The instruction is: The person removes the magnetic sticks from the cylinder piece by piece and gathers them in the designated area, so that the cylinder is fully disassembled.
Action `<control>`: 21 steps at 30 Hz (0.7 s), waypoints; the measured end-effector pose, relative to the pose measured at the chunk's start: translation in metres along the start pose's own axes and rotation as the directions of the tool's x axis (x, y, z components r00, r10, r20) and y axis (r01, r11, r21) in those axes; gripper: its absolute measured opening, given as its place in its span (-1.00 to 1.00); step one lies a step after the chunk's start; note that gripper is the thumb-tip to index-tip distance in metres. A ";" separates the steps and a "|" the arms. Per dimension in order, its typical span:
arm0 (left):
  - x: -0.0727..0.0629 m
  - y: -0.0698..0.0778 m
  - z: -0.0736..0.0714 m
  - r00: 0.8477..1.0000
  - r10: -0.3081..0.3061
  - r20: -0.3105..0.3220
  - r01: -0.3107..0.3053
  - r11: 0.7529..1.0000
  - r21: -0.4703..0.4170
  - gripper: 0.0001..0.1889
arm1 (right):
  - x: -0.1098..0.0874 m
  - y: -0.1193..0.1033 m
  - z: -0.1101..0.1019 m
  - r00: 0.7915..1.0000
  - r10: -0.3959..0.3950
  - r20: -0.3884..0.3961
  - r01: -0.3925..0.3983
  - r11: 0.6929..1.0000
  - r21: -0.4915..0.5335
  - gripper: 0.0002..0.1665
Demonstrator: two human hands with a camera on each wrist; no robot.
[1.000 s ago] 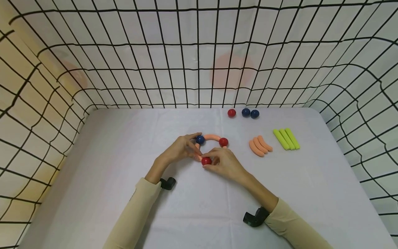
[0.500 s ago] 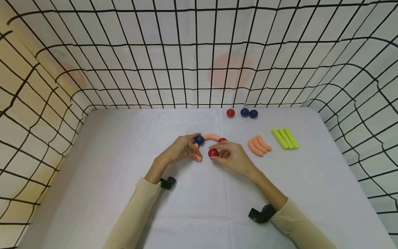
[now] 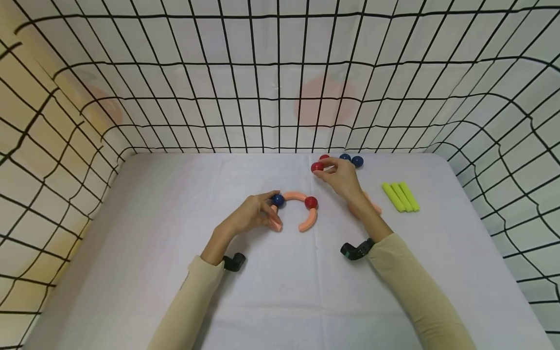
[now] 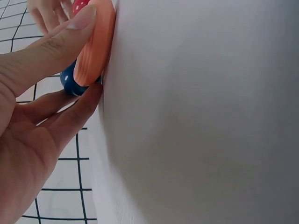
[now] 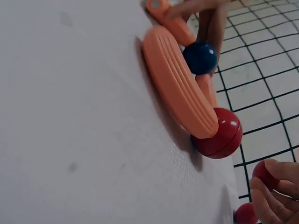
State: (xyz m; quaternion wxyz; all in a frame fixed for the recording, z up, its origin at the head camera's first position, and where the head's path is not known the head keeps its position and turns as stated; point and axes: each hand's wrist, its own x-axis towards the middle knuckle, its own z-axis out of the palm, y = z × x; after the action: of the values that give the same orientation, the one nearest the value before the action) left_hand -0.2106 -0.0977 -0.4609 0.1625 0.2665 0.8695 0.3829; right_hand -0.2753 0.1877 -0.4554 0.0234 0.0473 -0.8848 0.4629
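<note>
A ring of curved orange rods and balls, with a gap at its front, lies mid-table. It has a blue ball [image 3: 278,200] at the left, a red ball [image 3: 311,202] at the right, an orange rod [image 3: 295,195] between them, and another orange rod [image 3: 308,221] curving forward. My left hand [image 3: 253,213] pinches the left orange rod [image 4: 96,46], thumb in front and fingers behind, beside the blue ball. Further back, my right hand [image 3: 344,179] holds a loose red ball [image 3: 317,167] between thumb and fingertips, just in front of a second loose red ball [image 3: 324,157].
Two blue balls [image 3: 358,161] sit at the back edge, one partly behind the right hand. Spare orange rods [image 3: 372,204] are partly covered by the right forearm. Three green sticks [image 3: 400,197] lie to the right. Black wire mesh [image 3: 280,97] stands behind and along both sides.
My right hand has drawn the red ball off the ring's front and carried it back and right toward the loose balls. The left hand has stayed at the left rod.
</note>
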 end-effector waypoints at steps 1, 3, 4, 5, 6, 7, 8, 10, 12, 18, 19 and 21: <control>-0.001 0.000 0.000 1.000 -0.003 0.000 0.003 1.000 -0.002 -0.94 | 0.007 0.000 0.003 1.000 -0.001 -0.007 0.001 1.000 -0.005 -0.51; -0.002 -0.001 0.000 1.000 0.001 -0.002 -0.001 1.000 0.005 -0.94 | 0.019 -0.001 0.009 1.000 -0.005 -0.020 0.004 1.000 -0.011 -0.52; -0.003 -0.001 0.000 1.000 0.000 -0.003 0.000 1.000 0.007 -0.94 | 0.024 -0.001 0.012 1.000 -0.001 -0.024 0.001 1.000 -0.008 -0.53; -0.004 -0.001 0.000 1.000 0.000 -0.005 0.000 1.000 0.008 -0.94 | 0.029 -0.001 0.015 1.000 0.002 -0.029 -0.002 1.000 -0.015 -0.54; -0.005 -0.001 0.001 1.000 0.005 -0.008 -0.005 1.000 0.015 -0.95 | 0.034 -0.001 0.017 0.999 0.014 -0.030 -0.014 1.000 -0.013 -0.53; -0.005 0.000 0.001 1.000 0.008 -0.009 -0.007 1.000 0.019 -0.95 | 0.038 -0.001 0.020 0.999 0.024 -0.034 -0.025 0.999 -0.023 -0.53; -0.006 0.000 0.001 1.000 0.004 -0.010 -0.004 1.000 0.019 -0.95 | 0.041 -0.001 0.022 0.999 0.034 -0.037 -0.035 0.999 -0.034 -0.52; -0.008 0.000 0.002 1.000 -0.006 -0.011 0.006 1.000 0.013 -0.95 | 0.047 -0.001 0.025 0.998 0.054 -0.042 -0.056 0.997 -0.046 -0.51; -0.009 0.000 0.002 1.000 -0.001 -0.014 0.002 1.000 0.021 -0.94 | 0.051 -0.001 0.028 0.997 0.068 -0.044 -0.071 0.996 -0.056 -0.50; -0.010 0.000 0.003 1.000 0.019 -0.016 -0.018 0.999 0.031 -0.93 | 0.056 0.002 0.032 0.996 0.067 -0.051 -0.071 0.993 -0.097 -0.52; -0.010 0.000 0.003 1.000 0.019 -0.016 -0.018 0.999 0.031 -0.93 | 0.057 0.002 0.033 0.996 0.065 -0.053 -0.070 0.992 -0.105 -0.53; -0.010 -0.001 0.003 1.000 0.017 -0.016 -0.017 0.999 0.029 -0.93 | 0.057 0.001 0.033 0.996 0.066 -0.055 -0.072 0.991 -0.116 -0.53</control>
State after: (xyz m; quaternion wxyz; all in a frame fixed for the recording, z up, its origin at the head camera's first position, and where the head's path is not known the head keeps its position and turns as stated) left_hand -0.2016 -0.1024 -0.4623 0.1481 0.2730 0.8739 0.3738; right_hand -0.3325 0.1579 -0.4701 0.0326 0.0035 -0.9109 0.4114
